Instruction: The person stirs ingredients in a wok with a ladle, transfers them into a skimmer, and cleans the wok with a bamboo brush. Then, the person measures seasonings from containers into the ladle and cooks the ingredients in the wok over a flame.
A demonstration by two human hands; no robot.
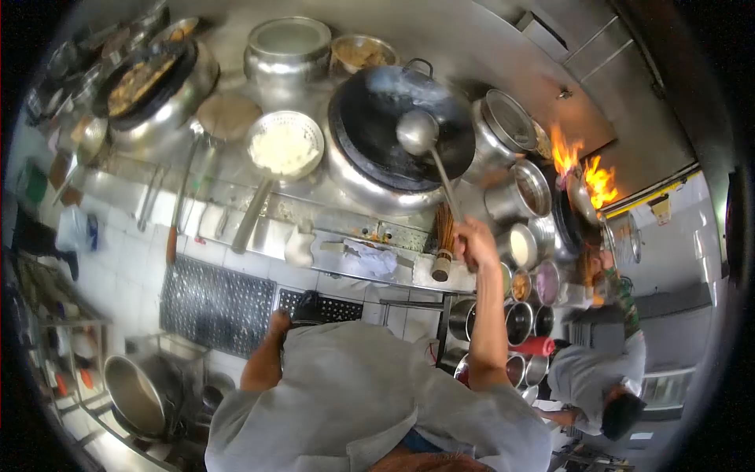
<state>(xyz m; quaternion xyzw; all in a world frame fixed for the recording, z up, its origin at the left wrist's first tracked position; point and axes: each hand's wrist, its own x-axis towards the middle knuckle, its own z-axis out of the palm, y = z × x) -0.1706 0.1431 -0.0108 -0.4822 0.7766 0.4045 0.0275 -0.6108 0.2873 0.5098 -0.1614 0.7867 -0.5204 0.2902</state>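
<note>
My right hand (476, 242) is closed around the handle of a ladle (418, 132). The ladle's round bowl is over the inside of a large black wok (358, 118), which sits on a steel burner ring. My left hand (279, 321) is low beside my body, near a small black object (311, 305) I cannot make out; its fingers do not show clearly. Left of the wok, a perforated skimmer (285, 145) holds pale white food, its handle reaching over the counter edge. A bundled bamboo brush (443, 256) lies just left of my right hand.
Tall flames (582, 169) rise around another wok at the right, where a co-worker (602, 370) stands. A steel pot (289, 47) and a bowl of food (363, 53) stand behind. Several seasoning containers (523, 245) line my right. A black perforated mat (216, 303) covers floor at left.
</note>
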